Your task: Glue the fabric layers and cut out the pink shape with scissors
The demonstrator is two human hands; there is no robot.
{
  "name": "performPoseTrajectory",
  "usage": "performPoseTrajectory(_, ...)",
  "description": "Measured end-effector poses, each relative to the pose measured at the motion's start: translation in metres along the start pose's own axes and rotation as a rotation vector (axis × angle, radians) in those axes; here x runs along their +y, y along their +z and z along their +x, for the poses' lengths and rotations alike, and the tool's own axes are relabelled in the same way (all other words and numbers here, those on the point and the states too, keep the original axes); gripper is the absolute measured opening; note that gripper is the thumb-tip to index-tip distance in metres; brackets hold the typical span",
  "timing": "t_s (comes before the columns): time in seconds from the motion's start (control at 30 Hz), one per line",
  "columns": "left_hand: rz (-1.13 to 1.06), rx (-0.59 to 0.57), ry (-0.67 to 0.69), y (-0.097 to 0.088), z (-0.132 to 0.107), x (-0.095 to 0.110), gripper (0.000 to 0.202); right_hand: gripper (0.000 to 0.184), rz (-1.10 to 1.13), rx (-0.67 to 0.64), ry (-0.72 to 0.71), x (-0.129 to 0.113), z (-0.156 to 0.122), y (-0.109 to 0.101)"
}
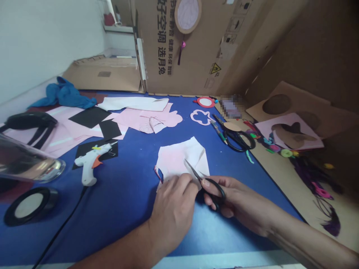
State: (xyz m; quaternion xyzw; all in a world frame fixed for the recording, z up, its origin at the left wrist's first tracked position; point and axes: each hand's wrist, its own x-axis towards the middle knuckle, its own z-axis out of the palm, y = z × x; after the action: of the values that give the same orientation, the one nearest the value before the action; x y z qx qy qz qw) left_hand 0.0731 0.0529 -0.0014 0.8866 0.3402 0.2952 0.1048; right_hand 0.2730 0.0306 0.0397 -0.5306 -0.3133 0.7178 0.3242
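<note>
A piece of white cloth (pixel 179 157) with a faint pink area lies in front of me on the blue tabletop, creased at its right side. My left hand (pixel 175 205) is closed on its near edge, fingers bent over it. A bit of red-and-white edging (pixel 157 172) shows at the cloth's left side. My right hand (pixel 224 192) is wrapped round the black handles of small scissors (pixel 193 170). Their pointed blade lies over the cloth, aimed up and left. Whether the other blade is under the cloth is hidden.
At left are a white glue gun (pixel 89 162), a tape roll (pixel 30 207) and a clear cup (pixel 36 164). Pink paper (pixel 131 119) and black squares (pixel 91 116) lie behind. Larger black scissors (pixel 238 140), a pen (pixel 218 130) and tassels (pixel 331 220) are at right. Cardboard (pixel 202 67) stands behind.
</note>
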Motion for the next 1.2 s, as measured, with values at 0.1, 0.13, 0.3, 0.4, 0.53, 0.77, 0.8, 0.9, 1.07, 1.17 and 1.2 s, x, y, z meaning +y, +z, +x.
performPoseTrajectory(0.1, -0.007, 0.003, -0.004, 0.0008, -0.0007, 0.0006, 0.021, 0.053, -0.023, 0.006, -0.009, -0.0004, 0.0011, 0.0011)
performPoseTrajectory(0.13, -0.010, 0.005, -0.003, 0.0009, -0.0009, 0.0007, 0.021, 0.053, -0.027, 0.000, -0.013, -0.0005, 0.0008, 0.0013)
performPoseTrajectory(0.3, -0.022, -0.016, -0.012, 0.0004, -0.0011, 0.0011, 0.022, 0.051, 0.003, -0.016, -0.009, -0.0012, -0.0013, -0.0001)
performPoseTrajectory(0.4, -0.023, -0.008, -0.005, 0.0006, -0.0013, 0.0010, 0.022, 0.051, 0.030, -0.013, 0.003, -0.0015, 0.0003, -0.0010)
performPoseTrajectory(0.53, -0.016, -0.009, 0.001, 0.0021, -0.0018, 0.0007, 0.022, 0.051, 0.056, -0.007, -0.011, -0.0014, 0.0032, -0.0010)
performPoseTrajectory(0.77, -0.022, -0.013, 0.001, 0.0030, -0.0025, 0.0005, 0.020, 0.053, 0.078, -0.005, 0.005, -0.0041, 0.0048, -0.0009)
performPoseTrajectory(0.8, -0.018, -0.010, 0.002, 0.0028, -0.0026, 0.0006, 0.020, 0.054, 0.085, 0.000, 0.013, -0.0048, 0.0052, -0.0007)
performPoseTrajectory(0.9, -0.006, 0.001, 0.008, 0.0023, -0.0028, 0.0010, 0.019, 0.054, 0.095, 0.017, 0.009, -0.0057, 0.0064, 0.0008)
performPoseTrajectory(1.07, -0.011, -0.008, 0.016, 0.0032, -0.0038, 0.0009, 0.020, 0.054, 0.105, 0.042, -0.019, -0.0055, 0.0074, 0.0026)
performPoseTrajectory(1.17, -0.006, -0.009, 0.019, 0.0040, -0.0041, 0.0002, 0.020, 0.053, 0.117, 0.034, 0.010, -0.0072, 0.0077, 0.0021)
performPoseTrajectory(1.2, -0.005, -0.011, 0.021, 0.0040, -0.0040, 0.0001, 0.020, 0.053, 0.122, 0.036, 0.019, -0.0078, 0.0078, 0.0019)
